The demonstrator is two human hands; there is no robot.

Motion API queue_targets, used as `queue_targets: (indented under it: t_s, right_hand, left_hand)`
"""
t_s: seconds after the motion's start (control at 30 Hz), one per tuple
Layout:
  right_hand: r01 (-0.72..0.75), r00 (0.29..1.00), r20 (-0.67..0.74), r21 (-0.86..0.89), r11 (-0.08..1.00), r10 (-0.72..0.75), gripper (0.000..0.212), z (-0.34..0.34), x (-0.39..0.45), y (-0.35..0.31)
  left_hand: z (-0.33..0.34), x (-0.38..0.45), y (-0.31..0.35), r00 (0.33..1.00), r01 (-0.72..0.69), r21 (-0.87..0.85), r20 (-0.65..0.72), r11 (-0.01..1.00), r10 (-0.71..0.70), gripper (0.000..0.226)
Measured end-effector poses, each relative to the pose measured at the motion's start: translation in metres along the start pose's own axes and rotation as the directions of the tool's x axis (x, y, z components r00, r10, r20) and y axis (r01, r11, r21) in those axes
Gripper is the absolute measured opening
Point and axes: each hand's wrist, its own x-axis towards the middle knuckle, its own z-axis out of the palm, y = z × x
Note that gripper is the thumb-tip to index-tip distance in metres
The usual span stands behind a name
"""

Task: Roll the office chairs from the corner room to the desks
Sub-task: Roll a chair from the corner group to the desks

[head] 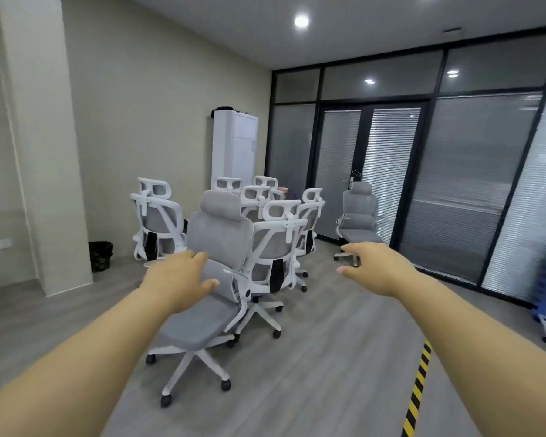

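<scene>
The nearest chair (208, 279) faces the person, straight ahead of the left hand (178, 279), nearer than the right hand (372, 266); both are open and empty

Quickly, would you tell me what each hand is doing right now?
Left hand: open, holding nothing, reaching toward the nearest chair.
Right hand: open, holding nothing.

no legible text, labels or signs anywhere
</scene>
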Motion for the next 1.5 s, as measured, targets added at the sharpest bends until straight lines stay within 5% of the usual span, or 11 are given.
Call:
queue_targets:
  t_s: [0.4, 1.07, 1.5]
  right_hand:
    - [-0.116, 0.976, 0.176, -0.070, 0.991, 0.127, 0.059, 0.050, 0.172, 0.081]
    - [0.137, 0.908, 0.404, -0.028, 0.990, -0.114, 0.041, 0.176, 0.565, 0.186]
    - [0.113, 0.870, 0.488, -0.070, 0.991, -0.065, 0.049, 0.268, 0.786, 0.242]
  left_hand:
    - [0.080, 0.208, 0.051, 0.982, -0.147, -0.007, 0.117, 0.989, 0.146, 0.046]
    - [0.231, 0.538, 0.080, 0.960, 0.045, 0.016, 0.275, 0.999, -0.048, 0.037]
    - [0.343, 0.774, 0.085, 0.941, -0.033, -0.077, 0.335, 0.996, 0.057, 0.036]
